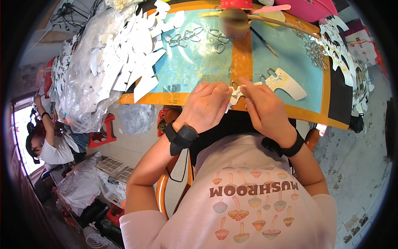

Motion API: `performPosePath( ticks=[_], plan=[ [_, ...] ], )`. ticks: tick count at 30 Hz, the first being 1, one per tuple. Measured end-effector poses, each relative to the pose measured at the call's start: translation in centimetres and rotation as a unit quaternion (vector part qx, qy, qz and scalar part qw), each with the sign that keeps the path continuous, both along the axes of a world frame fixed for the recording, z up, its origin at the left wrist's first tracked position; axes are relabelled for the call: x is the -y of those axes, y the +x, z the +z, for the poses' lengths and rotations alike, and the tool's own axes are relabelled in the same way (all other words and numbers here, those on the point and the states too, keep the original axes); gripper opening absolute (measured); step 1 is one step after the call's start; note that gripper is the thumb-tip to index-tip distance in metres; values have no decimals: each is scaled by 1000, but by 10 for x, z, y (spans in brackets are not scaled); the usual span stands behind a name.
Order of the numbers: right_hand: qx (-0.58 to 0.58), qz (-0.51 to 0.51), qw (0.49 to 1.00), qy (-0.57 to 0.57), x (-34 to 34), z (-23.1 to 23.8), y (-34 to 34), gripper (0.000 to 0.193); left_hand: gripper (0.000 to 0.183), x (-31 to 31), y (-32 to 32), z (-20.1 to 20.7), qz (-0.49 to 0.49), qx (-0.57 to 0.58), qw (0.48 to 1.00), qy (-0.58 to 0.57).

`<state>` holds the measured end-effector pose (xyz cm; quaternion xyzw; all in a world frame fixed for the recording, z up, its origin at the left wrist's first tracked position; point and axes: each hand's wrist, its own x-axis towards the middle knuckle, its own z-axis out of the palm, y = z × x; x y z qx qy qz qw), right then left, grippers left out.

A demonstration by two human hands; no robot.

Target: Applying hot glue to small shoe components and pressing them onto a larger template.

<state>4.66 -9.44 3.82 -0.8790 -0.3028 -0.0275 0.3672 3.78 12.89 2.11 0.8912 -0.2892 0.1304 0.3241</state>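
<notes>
Above the table's near edge, both my hands pinch one small white cut-out piece [235, 98], which looks like thin sheet material. My left hand [204, 106] has its fingers closed on the piece's left side. Closed on the opposite side is my right hand [267, 108], thumb and fingers together. A metal ring [235, 84] shows between the fingertips; part of it is hidden. Just right of my right hand, another white cut-out piece [287, 84] lies flat, with metal rings [271, 72] at its upper edge. Several oval metal rings [182, 38] lie further off on the table.
A heap of white cut-out pieces [120, 54] on clear plastic covers the left side. A brown round container [235, 24], sticks and a brush [265, 42] lie at the back. More rings [316, 54] sit at right. Another person [54, 141] is at far left.
</notes>
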Motion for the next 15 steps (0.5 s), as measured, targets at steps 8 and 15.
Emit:
performPosePath(
  ticks=[8,15],
  plan=[
    [-25,-38,998,48,-1,-6,4,35,29,4,7,2,-12,24,1000,0],
    [-88,-55,992,75,-3,-7,15,31,25,6,18,10,-41,29,997,61]
  ],
)
